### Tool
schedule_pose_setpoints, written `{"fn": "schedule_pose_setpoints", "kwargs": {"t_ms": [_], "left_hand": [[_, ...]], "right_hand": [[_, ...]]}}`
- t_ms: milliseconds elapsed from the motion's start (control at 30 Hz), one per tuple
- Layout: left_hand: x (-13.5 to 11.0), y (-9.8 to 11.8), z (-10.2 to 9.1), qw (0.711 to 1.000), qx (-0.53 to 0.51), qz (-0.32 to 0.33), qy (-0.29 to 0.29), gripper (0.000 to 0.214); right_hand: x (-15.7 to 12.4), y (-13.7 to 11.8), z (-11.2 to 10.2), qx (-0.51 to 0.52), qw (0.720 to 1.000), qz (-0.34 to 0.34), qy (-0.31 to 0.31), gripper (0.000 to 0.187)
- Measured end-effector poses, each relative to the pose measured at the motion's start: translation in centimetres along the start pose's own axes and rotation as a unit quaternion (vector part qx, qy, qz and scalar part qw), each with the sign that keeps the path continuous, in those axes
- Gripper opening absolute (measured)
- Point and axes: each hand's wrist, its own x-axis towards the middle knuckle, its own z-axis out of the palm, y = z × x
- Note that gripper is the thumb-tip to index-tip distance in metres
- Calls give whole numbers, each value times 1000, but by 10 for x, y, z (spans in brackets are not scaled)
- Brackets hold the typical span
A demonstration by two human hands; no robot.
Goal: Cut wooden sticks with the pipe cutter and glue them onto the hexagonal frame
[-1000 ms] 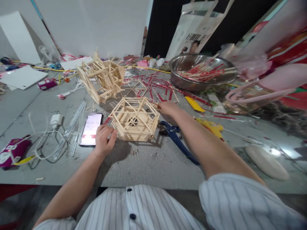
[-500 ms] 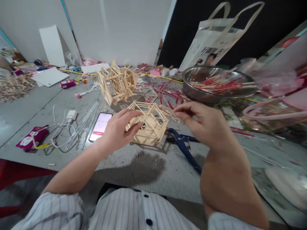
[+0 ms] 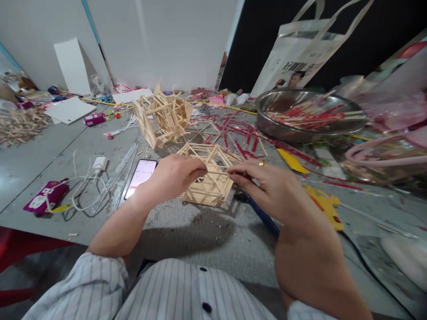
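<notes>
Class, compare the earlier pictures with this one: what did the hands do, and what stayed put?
The left hand rose from beside the phone; the right hand drew back from behind the hexagonal frame. Both now pinch a thin stick over it. Frame and phone stayed put.

White wall panels [image 3: 173, 40] behind a grey worktop [image 3: 33, 160], dark, perhaps open doorway [image 3: 253, 35] to the right
</notes>
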Motion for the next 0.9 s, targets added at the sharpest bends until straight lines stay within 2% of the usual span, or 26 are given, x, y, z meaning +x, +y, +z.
{"fn": "schedule_pose_setpoints", "kwargs": {"t_ms": [133, 233, 333, 500, 667, 767, 833, 900], "left_hand": [[0, 0, 0, 999, 26, -33, -32, 24], [2, 4, 2, 996, 45, -30, -73, 28], [4, 8, 6, 995, 10, -19, -94, 25], [6, 7, 11, 994, -32, -26, -98, 16], [9, -7, 7, 994, -74, -24, -81, 17], [9, -16, 1, 992, -101, -50, -65, 14], [8, -19, -1, 989, -112, -73, -55, 10], [7, -21, -3, 987, -122, -85, -55, 12]], "right_hand": [[1, 3, 5, -10, 1000, 6, 8, 28], [5, 3, 9, -34, 999, 16, 10, 34], [9, 0, 13, -45, 999, 17, 0, 39], [15, -4, 20, -13, 1000, 6, -8, 38], [10, 2, 13, 9, 998, 64, 22, 35], [0, 10, 7, 9, 994, 90, 61, 28], [-10, 17, 4, -7, 988, 129, 85, 25], [-23, 28, -1, -33, 977, 196, 75, 29]]}}
